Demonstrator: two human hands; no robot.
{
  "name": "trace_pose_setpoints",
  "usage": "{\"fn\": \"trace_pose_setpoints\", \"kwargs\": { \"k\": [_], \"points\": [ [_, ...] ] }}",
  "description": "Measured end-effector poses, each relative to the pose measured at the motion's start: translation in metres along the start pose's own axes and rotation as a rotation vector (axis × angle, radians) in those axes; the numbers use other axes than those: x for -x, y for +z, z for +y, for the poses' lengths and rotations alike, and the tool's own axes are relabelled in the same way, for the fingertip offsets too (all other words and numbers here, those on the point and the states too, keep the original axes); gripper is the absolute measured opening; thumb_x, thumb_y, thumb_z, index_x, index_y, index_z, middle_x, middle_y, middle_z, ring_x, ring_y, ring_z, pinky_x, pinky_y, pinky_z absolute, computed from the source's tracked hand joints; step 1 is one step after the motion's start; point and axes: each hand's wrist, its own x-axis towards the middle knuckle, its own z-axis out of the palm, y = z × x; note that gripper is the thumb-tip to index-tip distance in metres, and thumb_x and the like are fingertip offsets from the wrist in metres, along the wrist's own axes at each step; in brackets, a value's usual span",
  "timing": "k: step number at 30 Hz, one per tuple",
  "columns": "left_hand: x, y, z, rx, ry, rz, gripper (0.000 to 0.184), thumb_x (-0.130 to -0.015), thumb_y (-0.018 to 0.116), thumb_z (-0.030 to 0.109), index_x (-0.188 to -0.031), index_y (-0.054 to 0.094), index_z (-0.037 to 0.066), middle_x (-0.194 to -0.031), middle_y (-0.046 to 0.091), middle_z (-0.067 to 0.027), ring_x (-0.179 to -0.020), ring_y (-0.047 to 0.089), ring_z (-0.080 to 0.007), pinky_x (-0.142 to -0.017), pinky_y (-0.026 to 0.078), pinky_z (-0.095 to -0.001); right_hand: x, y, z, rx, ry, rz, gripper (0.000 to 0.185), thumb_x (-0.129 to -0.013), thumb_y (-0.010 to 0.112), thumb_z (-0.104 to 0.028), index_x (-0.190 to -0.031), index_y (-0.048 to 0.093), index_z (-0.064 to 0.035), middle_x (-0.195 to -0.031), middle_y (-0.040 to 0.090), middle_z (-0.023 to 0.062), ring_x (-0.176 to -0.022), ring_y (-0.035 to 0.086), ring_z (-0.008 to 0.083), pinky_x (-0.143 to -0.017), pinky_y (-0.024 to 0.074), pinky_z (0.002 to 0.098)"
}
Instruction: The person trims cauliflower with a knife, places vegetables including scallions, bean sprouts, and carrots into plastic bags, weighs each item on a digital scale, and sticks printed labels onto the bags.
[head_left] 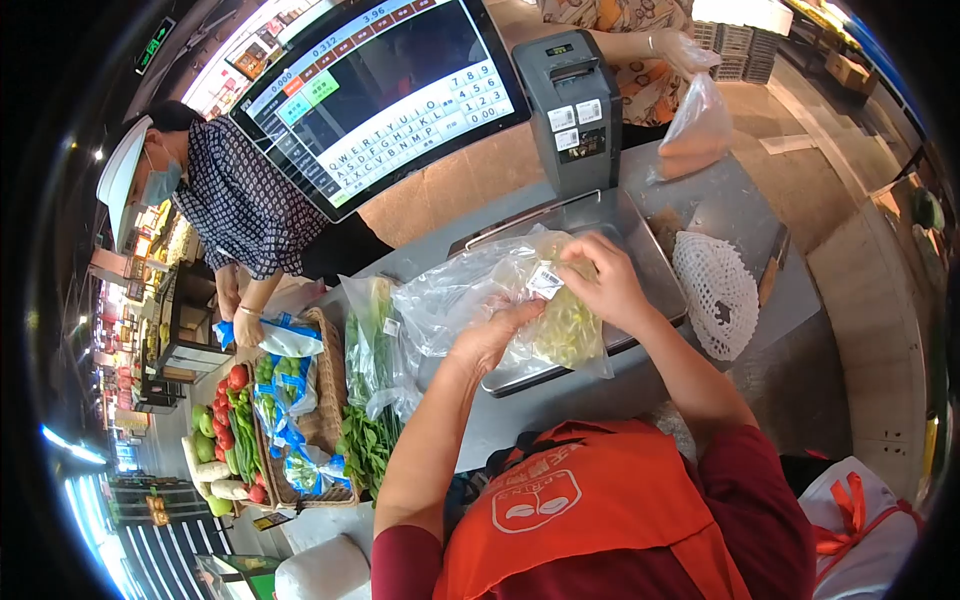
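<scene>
In the head view, a clear plastic bag of pale yellow-green produce, too blurred by the film to name, lies over the scale tray, its loose, unfilled film trailing past the left edge of that tray. The left hand is closed on the film over the tray, thumb on top and some fingers hidden. The right hand has its fingertips at the white barcode label, above the tray's middle; whether they pinch or press it, I cannot tell.

The bag should be light and limp, the film slippery and quick to crease, so the label calls for a taut patch beneath it. The contents look tender and would probably bruise under a hard squeeze. The best hold is the gathered film beside the filled end; to lift it, a palm under the bulge would spare the contents.

Right of the tray, a white foam net rests on the desk. Left of the tray lies a bag of long green vegetables, close to the loose film, which could snag there.
</scene>
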Motion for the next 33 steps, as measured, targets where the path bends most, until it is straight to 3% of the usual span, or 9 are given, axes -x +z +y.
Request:
{"fn": "trace_pose_setpoints", "kwargs": {
  "k": [2,6,15,21,24,30,33],
  "points": [
    [-0.001,-0.002,0.0,0.0,0.003,-0.003,0.038,-0.076,0.066,0.012,-0.11,0.052,0.0,-0.104,0.057,-0.0091,-0.098,0.052,-0.0179,-0.087,0.039,-0.0291,0.01,-0.007,-0.008,0.147,-0.166,-0.053,0.013,-0.07,0.066,-0.005,-0.078,0.056,-0.0048,-0.082,0.057,0.0061,-0.079,0.056,0.0242,-0.07,0.0463,0.0316],
    [0.003,0.002,0.002,0.019,0.02,0.017,0.036,-0.076,0.066,0.012,-0.107,0.054,0.0,-0.101,0.058,-0.0084,-0.096,0.053,-0.0183,-0.088,0.039,-0.0293,0.018,-0.004,-0.016,0.332,-0.292,-0.123,0.01,-0.067,0.066,-0.008,-0.074,0.059,-0.0072,-0.077,0.054,0.0023,-0.076,0.054,0.0214,-0.066,0.0451,0.0323],
    [0.002,-0.001,-0.001,-0.023,0.045,0.027,0.035,-0.076,0.067,0.013,-0.106,0.056,0.0,-0.1,0.06,-0.0085,-0.094,0.054,-0.0169,-0.086,0.039,-0.0288,0.013,-0.001,-0.019,0.389,-0.342,-0.184,0.013,-0.065,0.07,-0.008,-0.075,0.062,-0.0052,-0.077,0.056,0.0027,-0.073,0.052,0.0209,-0.063,0.0438,0.0322],
    [0.003,0.002,-0.001,-0.069,0.106,0.061,0.03,-0.075,0.067,0.012,-0.101,0.058,0.0,-0.096,0.06,-0.0083,-0.089,0.055,-0.0165,-0.081,0.042,-0.0289,0.01,0.002,-0.024,0.615,-0.525,-0.163,0.007,-0.061,0.062,-0.008,-0.061,0.054,-0.0078,-0.067,0.048,0.0024,-0.07,0.05,0.0192,-0.067,0.0432,0.0307],
    [0.004,0.002,0.001,-0.082,0.092,0.08,0.027,-0.075,0.066,0.011,-0.098,0.06,-0.001,-0.093,0.061,-0.0085,-0.086,0.056,-0.0161,-0.078,0.043,-0.029,0.009,0.005,-0.027,0.632,-0.534,-0.171,0.01,-0.06,0.064,-0.005,-0.066,0.056,-0.0064,-0.067,0.047,0.0025,-0.069,0.05,0.0196,-0.065,0.0415,0.0312],
    [0.003,0.003,-0.004,-0.05,0.134,0.101,0.022,-0.074,0.067,0.011,-0.092,0.062,-0.001,-0.088,0.062,-0.0077,-0.079,0.055,-0.0147,-0.071,0.043,-0.0272,0.005,0.008,-0.028,0.647,-0.531,-0.181,0.011,-0.058,0.064,-0.005,-0.06,0.053,-0.0067,-0.065,0.047,0.0031,-0.067,0.05,0.0201,-0.063,0.0398,0.0314],
    [0.003,0.003,-0.003,-0.111,0.144,0.104,0.02,-0.074,0.068,0.013,-0.089,0.063,0.0,-0.083,0.061,-0.0057,-0.075,0.054,-0.0128,-0.067,0.042,-0.0263,0.0,0.007,-0.026,0.513,-0.435,-0.184,0.01,-0.058,0.063,-0.004,-0.059,0.053,-0.0066,-0.064,0.049,0.0033,-0.065,0.051,0.0209,-0.061,0.0399,0.0319]
  ]
}}
